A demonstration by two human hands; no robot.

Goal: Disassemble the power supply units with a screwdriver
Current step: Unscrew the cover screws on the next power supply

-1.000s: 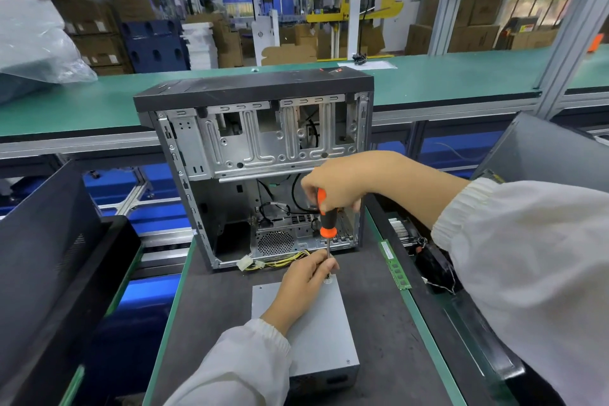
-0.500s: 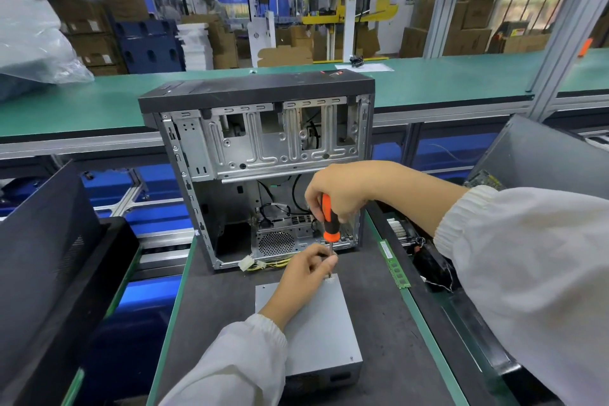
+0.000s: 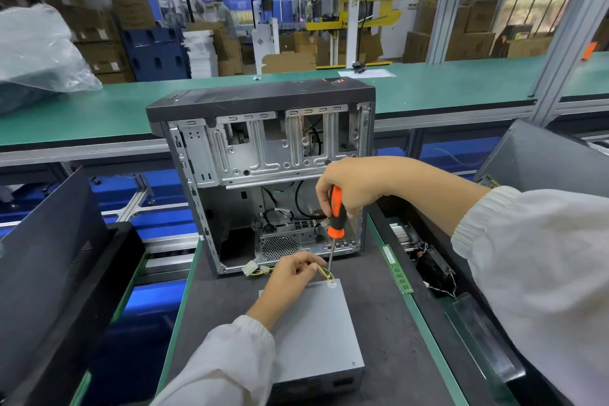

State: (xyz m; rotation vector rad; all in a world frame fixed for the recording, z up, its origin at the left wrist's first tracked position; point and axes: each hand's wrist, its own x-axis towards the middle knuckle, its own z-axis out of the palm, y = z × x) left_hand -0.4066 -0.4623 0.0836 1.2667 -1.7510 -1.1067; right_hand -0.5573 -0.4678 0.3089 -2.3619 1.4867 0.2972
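Gripping screwdriver (image 3: 336,214) at supply unit (image 3: 316,330) edge

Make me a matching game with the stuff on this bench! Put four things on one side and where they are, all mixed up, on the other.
Things:
1. screwdriver
2. power supply unit
3. computer case
4. green memory stick

Places:
A. standing open behind the grey box
B. held in the right hand
C. lying flat under the left hand
D. along the bench's right edge

Pairs: 1-B, 2-C, 3-A, 4-D
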